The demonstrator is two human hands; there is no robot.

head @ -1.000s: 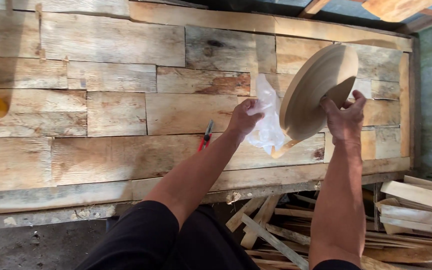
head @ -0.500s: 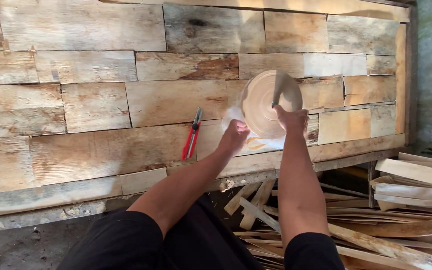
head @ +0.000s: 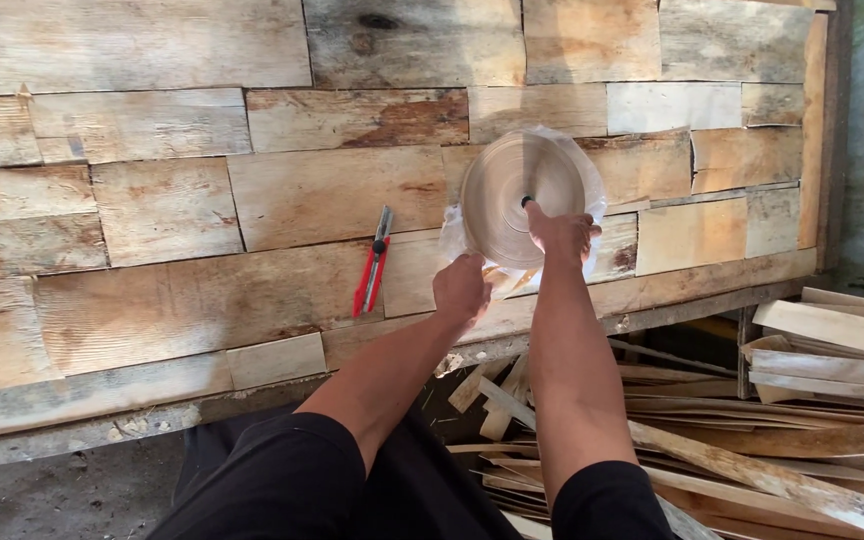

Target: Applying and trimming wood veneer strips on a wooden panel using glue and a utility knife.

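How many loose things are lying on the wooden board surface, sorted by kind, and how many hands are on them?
Flat round tan roll of tape: 1
Clear plastic bag under the roll: 1
Red utility knife: 1
Hands at the roll, left hand and right hand: 2
Total: 3 things, 2 hands
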